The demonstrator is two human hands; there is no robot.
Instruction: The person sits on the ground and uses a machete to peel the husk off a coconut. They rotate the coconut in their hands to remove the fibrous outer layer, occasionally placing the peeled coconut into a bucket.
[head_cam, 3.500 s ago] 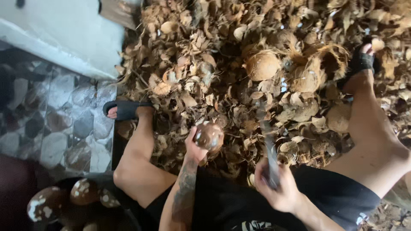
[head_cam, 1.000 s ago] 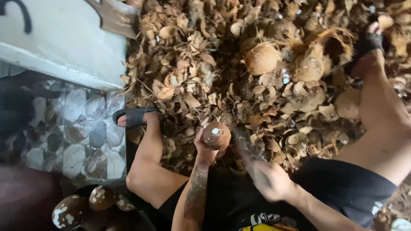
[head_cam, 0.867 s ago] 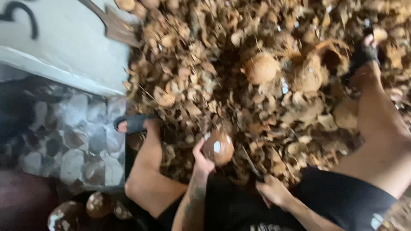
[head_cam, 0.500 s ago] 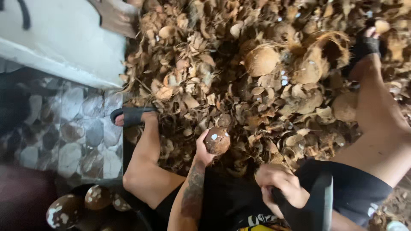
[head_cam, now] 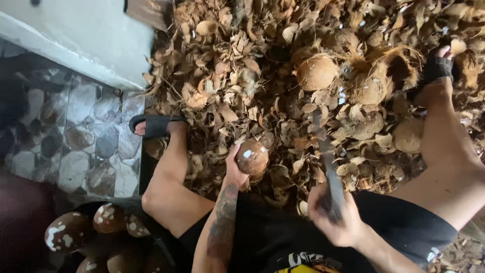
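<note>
Sitting at 7 o'clock were peeled coconuts [head_cam: 96,227]. The left hand [head_cam: 233,169] gripped a brown coconut [head_cam: 252,157] near the middle. At 5 o'clock, the right hand [head_cam: 336,220] squeezed a long knife [head_cam: 327,164] pointing toward 12 o'clock.

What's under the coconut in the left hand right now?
Under the coconut, held by the left hand, lies a heap of brown husk scraps. The floor beneath the heap is covered. The right hand holds a blurred blade nearby.
</note>
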